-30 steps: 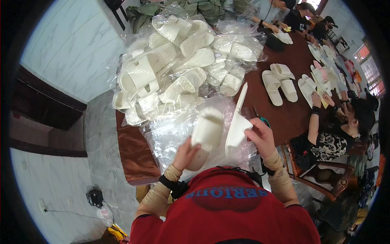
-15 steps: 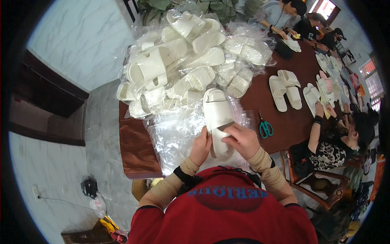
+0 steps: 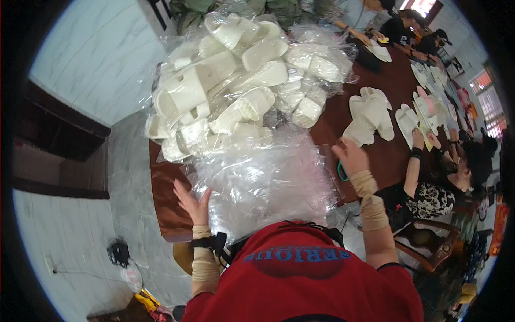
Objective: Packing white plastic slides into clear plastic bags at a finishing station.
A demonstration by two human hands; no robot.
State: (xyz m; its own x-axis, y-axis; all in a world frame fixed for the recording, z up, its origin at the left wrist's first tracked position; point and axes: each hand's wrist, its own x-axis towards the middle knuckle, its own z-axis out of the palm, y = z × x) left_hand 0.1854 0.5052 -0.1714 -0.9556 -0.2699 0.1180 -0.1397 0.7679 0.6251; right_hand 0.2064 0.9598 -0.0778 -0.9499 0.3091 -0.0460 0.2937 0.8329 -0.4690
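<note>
My left hand [image 3: 193, 203] is open, fingers spread, above the left edge of a stack of clear plastic bags [image 3: 263, 180]. Nothing is in it. On the right, my right hand [image 3: 352, 159] reaches over the brown table with its fingers apart. Its fingertips are at the near end of a white slipper [image 3: 368, 117], which lies slantwise over other white slippers; whether they touch it I cannot tell. Teal-handled scissors [image 3: 341, 171] lie beside this hand, mostly hidden behind it.
A big heap of bagged white slippers [image 3: 230, 80] covers the table's far left. Along the right side, co-workers handle more slippers [image 3: 427, 107]; one person's hand [image 3: 418, 139] is near my right hand. A wooden chair [image 3: 429, 241] stands at the lower right.
The white slippers held in both hands over the bags have left that spot. White slippers now lie across the pair at right. My right hand moved right, my left hand moved left and opened.
</note>
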